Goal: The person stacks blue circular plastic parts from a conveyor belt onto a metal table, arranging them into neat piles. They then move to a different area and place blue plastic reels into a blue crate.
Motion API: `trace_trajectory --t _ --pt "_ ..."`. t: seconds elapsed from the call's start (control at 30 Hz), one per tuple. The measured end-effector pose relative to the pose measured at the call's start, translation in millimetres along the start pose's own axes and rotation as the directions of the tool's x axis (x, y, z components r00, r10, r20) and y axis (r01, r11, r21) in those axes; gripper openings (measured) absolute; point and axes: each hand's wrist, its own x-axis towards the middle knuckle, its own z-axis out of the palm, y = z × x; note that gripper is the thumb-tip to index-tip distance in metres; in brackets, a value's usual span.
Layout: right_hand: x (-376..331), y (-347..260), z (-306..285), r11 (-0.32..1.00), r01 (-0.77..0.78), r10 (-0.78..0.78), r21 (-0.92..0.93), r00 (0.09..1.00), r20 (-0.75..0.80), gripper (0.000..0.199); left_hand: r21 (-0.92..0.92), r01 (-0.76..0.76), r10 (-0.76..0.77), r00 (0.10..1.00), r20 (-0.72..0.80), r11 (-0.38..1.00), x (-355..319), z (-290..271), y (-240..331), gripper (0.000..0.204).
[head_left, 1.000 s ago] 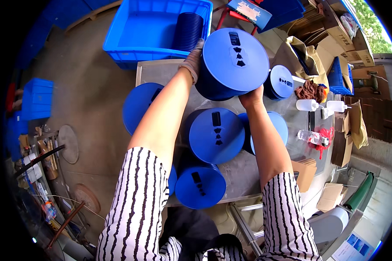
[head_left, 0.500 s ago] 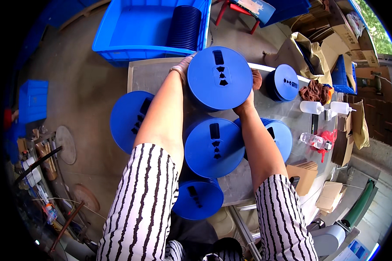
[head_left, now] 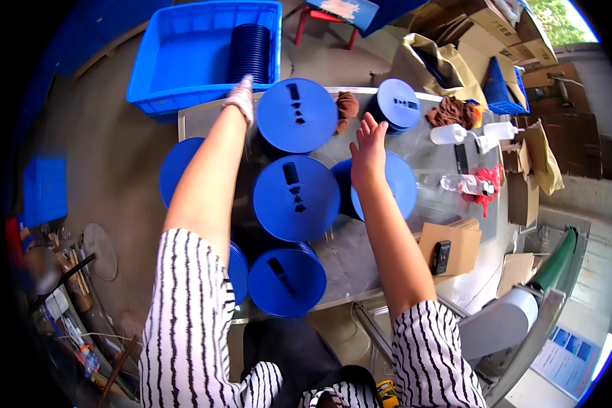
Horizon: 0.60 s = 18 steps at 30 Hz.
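Observation:
My left hand (head_left: 241, 100), in a pale glove, reaches past the table's far left edge with fingers stretched forward, holding nothing visible. It is beside a stack of blue slotted discs (head_left: 297, 115) and near the blue crate (head_left: 160, 100), where a row of dark ribbed discs (head_left: 249, 53) lies. My right hand (head_left: 369, 153) is open, fingers spread, above another blue disc stack (head_left: 398, 187) and just short of a smaller blue disc stack (head_left: 396, 102). More blue discs sit in the middle (head_left: 296, 197) and at the near edge (head_left: 287, 282). My left forearm partly hides a disc stack (head_left: 177, 170).
A brown cloth (head_left: 347, 109) lies by the far stack. To the right are another brown cloth (head_left: 451, 112), white squeeze bottles (head_left: 449, 134), a clear bottle (head_left: 464, 183), red plastic (head_left: 486, 194) and cardboard (head_left: 464, 251) with a black device (head_left: 440, 257). A red-legged stool (head_left: 326, 20) stands beyond.
Both hands have come off the far blue disc stack, which now stands on the table. My left hand has moved toward the crate; my right hand has drawn away rightward, fingers spread. The view has shifted.

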Motion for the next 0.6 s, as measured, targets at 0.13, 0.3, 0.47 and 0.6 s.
trace_trajectory --t 0.13,0.3,0.47,0.6 --pt "-137.2 -13.2 -57.6 0.977 0.189 -0.188 -0.102 0.982 0.019 0.065 -0.199 -0.337 0.377 0.900 0.219 0.920 -140.9 -6.3 37.3 0.054" --pt "-358.9 58.3 -142.4 0.986 -0.133 0.118 -0.098 0.982 -0.145 0.050 -0.332 -0.507 0.576 0.461 0.676 0.795 -302.8 -45.7 6.8 0.039" --pt "-589.0 89.1 -160.9 0.829 -0.292 0.286 -0.476 0.954 -0.088 0.051 -0.187 -0.578 0.453 0.357 0.817 0.794 -457.7 -89.4 -107.9 0.048" --pt "-751.7 75.8 -173.8 0.707 -0.352 0.215 -0.613 0.933 -0.287 0.052 -0.040 -0.415 0.176 0.295 0.939 0.909 -628.2 -114.8 -219.9 0.042"
